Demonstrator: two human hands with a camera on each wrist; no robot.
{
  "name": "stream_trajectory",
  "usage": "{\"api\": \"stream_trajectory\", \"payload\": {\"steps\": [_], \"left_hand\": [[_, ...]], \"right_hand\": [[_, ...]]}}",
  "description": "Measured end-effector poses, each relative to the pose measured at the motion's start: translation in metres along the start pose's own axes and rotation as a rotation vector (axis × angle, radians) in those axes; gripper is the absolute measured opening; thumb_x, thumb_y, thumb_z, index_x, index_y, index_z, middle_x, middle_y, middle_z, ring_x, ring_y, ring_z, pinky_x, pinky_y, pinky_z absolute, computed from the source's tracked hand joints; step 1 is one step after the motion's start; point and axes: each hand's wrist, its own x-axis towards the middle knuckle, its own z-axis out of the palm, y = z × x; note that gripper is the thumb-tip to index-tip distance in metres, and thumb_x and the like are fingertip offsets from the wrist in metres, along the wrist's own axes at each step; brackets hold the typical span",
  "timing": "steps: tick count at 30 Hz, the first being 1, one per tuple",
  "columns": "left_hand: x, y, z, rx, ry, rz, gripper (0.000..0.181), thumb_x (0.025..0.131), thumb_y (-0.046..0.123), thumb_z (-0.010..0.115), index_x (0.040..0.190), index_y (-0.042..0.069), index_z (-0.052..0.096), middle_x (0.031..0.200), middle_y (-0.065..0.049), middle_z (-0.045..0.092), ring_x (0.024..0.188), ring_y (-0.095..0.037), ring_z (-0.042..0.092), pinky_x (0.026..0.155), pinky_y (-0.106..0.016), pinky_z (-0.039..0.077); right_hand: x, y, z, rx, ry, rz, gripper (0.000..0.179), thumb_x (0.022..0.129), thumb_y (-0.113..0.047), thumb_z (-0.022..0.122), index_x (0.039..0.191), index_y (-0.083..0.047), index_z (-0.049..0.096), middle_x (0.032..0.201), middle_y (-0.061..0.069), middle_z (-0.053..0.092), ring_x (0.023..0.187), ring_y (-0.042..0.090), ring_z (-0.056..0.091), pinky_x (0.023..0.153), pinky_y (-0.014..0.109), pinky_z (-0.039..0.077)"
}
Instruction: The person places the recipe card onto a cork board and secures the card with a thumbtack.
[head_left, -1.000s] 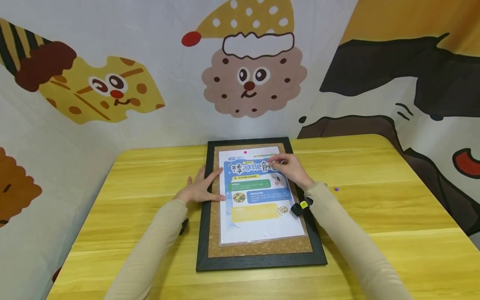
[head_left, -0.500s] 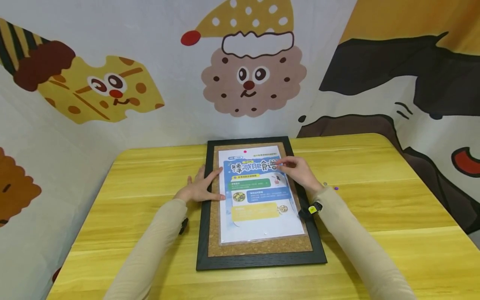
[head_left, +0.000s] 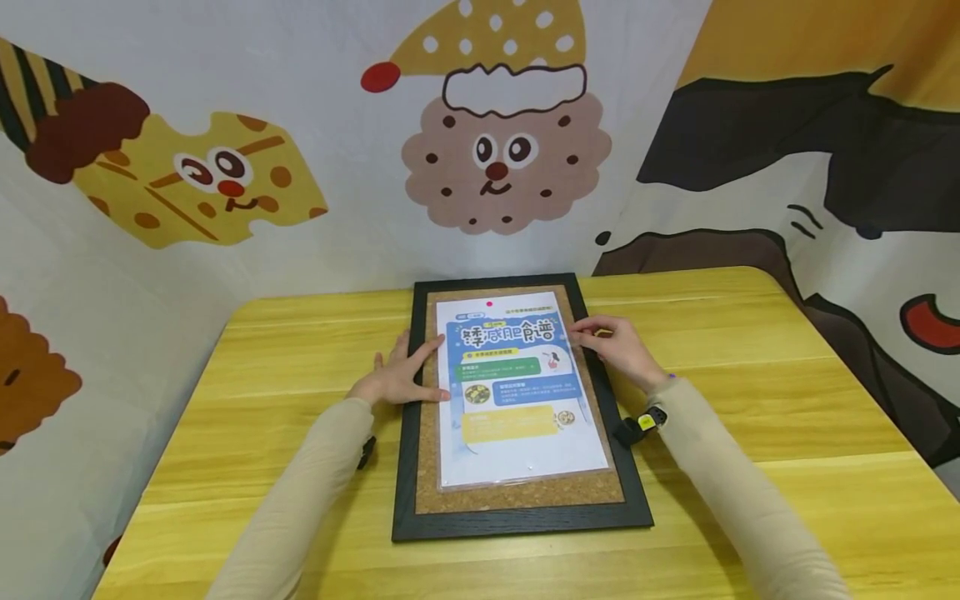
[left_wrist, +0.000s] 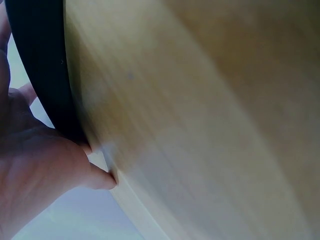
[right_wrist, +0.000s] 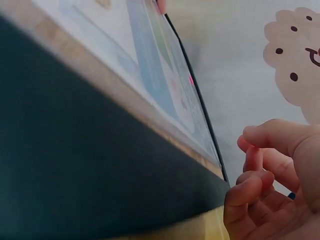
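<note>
Yellow wood-grained table (head_left: 787,375), white backdrop (head_left: 360,175) behind it, cheese cartoon (head_left: 202,179) far left, biscuit cartoon (head_left: 510,179) in a spotted hat (head_left: 480,35) far middle, orange-brown figure (head_left: 36,383) left, broad black shape (head_left: 735,133) far right, red dark-edged patch (head_left: 930,327) right

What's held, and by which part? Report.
The left hand rests across the left side of the frame onto the poster, gripping nothing; whether the right hand pinches anything can't be told.

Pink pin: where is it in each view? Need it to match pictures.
Head: just above centre, at the top edge of the sheet; pin.
Left wrist: not in it.
Right wrist: upper half, slightly right of centre, a small pink spot.
Shared landmark: black frame, visible in all three.
</note>
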Motion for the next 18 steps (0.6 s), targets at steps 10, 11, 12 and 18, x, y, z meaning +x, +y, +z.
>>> {"api": "stream_trajectory", "payload": {"steps": [10, 11, 12, 18], "left_hand": [[-0.002, 0.003, -0.001, -0.005, 0.005, 0.007, 0.104, 0.08, 0.059, 0.07, 0.157, 0.024, 0.009, 0.155, -0.029, -0.013, 0.142, -0.041, -0.013, 0.104, -0.069, -0.006], [-0.002, 0.004, -0.001, -0.005, 0.005, 0.005, 0.103, 0.08, 0.058, 0.07, 0.157, 0.024, 0.01, 0.155, -0.029, -0.012, 0.142, -0.041, -0.013, 0.105, -0.069, -0.006], [-0.002, 0.004, -0.001, -0.002, 0.004, 0.002, 0.103, 0.08, 0.058, 0.07, 0.157, 0.025, 0.01, 0.155, -0.028, -0.012, 0.142, -0.041, -0.013, 0.105, -0.069, -0.006], [-0.004, 0.004, -0.002, 0.0, 0.009, 0.0, 0.101, 0.082, 0.054, 0.071, 0.157, 0.024, 0.011, 0.155, -0.029, -0.012, 0.142, -0.041, -0.012, 0.105, -0.069, -0.005]], "right_hand": [[-0.007, 0.004, -0.02, -0.087, -0.054, 0.001, 0.026, 0.096, -0.016, 0.061, 0.116, 0.001, 0.066, 0.109, 0.017, 0.064, 0.079, 0.027, 0.055, 0.063, 0.029, 0.049], [-0.008, 0.005, -0.022, -0.092, -0.061, -0.002, 0.026, 0.097, -0.016, 0.061, 0.116, 0.001, 0.066, 0.11, 0.017, 0.064, 0.079, 0.028, 0.056, 0.064, 0.031, 0.05], [-0.008, 0.005, -0.025, -0.101, -0.066, -0.007, 0.026, 0.097, -0.015, 0.061, 0.116, 0.001, 0.066, 0.11, 0.017, 0.064, 0.079, 0.029, 0.057, 0.064, 0.032, 0.051], [-0.013, 0.008, -0.039, -0.15, -0.082, -0.028, 0.025, 0.095, -0.013, 0.063, 0.113, 0.002, 0.067, 0.108, 0.018, 0.064, 0.075, 0.03, 0.057, 0.06, 0.03, 0.05]]}}
